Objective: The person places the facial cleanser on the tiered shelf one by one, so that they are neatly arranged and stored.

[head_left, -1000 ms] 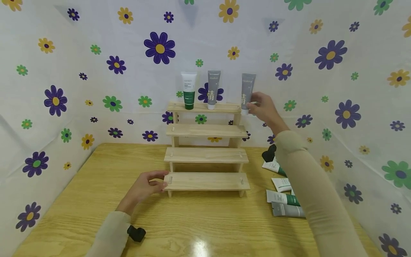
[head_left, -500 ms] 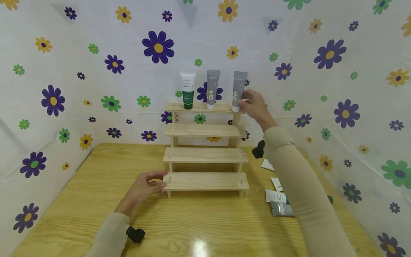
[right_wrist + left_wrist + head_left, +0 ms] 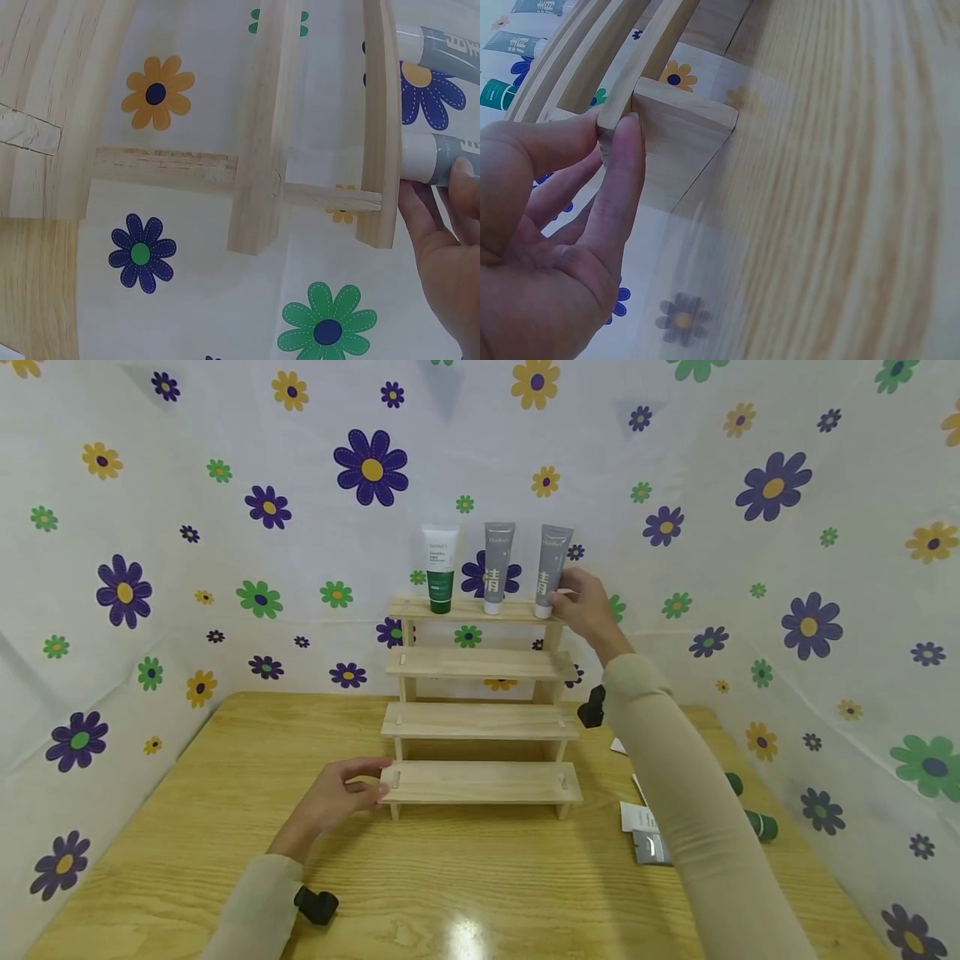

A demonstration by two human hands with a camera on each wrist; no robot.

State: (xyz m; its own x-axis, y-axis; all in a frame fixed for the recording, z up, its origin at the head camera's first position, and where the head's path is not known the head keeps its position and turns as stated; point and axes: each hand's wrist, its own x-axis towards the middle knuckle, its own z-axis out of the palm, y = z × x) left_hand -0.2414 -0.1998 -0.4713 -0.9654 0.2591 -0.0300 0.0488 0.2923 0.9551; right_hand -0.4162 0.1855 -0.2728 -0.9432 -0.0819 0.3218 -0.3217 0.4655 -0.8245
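A stepped wooden rack point(image 3: 480, 721) stands on the table. My left hand point(image 3: 337, 797) pinches the left end of its lowest shelf between thumb and finger, as the left wrist view also shows. On the top shelf, at its right end, my right hand point(image 3: 588, 607) holds a grey tube point(image 3: 553, 564) upright, slightly tilted, cap down. In the right wrist view the tube's white cap point(image 3: 418, 157) meets the shelf edge. Another grey tube point(image 3: 497, 568) stands mid-shelf, and a white and green tube point(image 3: 440, 568) stands left of it.
Right of the rack several tubes lie on the table point(image 3: 480, 877), partly hidden by my right sleeve; a white tube end point(image 3: 636, 817), a grey one point(image 3: 651, 847) and a green cap point(image 3: 763, 825) show. Flower-patterned cloth point(image 3: 300, 460) surrounds the table at back and sides.
My right hand has moved left with the grey tube, from beyond the rack's right end to over the top shelf. My left hand has kept its grip on the lowest shelf.
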